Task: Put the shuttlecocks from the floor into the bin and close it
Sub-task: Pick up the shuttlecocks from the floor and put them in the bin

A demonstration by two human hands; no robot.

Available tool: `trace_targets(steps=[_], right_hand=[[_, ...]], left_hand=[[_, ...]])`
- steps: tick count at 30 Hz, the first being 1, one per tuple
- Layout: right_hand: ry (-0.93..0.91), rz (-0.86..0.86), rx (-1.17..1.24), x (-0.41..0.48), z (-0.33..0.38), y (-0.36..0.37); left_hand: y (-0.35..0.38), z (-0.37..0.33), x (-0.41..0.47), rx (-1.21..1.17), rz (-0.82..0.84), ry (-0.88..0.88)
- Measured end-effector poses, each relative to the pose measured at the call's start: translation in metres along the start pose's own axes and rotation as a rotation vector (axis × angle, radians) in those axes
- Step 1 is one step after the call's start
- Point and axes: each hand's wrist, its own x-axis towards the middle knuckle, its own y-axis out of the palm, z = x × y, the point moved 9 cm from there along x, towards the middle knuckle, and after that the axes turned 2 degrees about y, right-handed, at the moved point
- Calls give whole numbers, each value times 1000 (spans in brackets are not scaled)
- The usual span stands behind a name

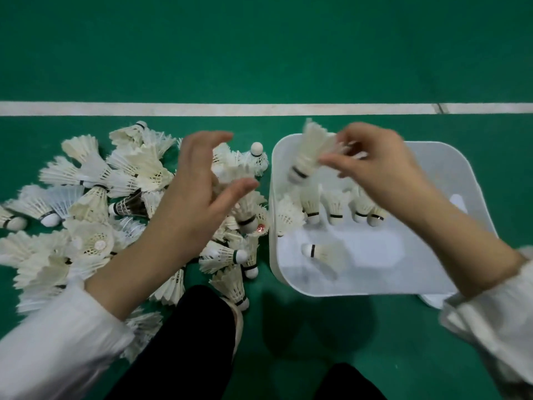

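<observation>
The right hand [377, 171] is pinching a shuttlecock [310, 153] by its feathers, cork down over the white bin [461, 160], seemingly to drop it in, while the left hand [199, 183] is hovering open-fingered over the floor pile [95, 203], probably for the next.

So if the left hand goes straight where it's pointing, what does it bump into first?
Probably the shuttlecocks at the pile's edge beside the bin, just past the open fingers of the left hand. How high the hand hovers above them is hard to tell.
</observation>
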Motion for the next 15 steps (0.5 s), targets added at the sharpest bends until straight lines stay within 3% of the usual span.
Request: trace_targets(steps=[2, 6, 15], right_hand=[[188, 1, -86, -5, -45, -19], [447, 231, -284, -29, -122, 3], [346, 363, -249, -17, -126, 101]], left_hand=[[7, 6, -2, 17, 53, -13], [21, 17, -8, 91, 135, 46], [20, 34, -12, 249, 101, 106]])
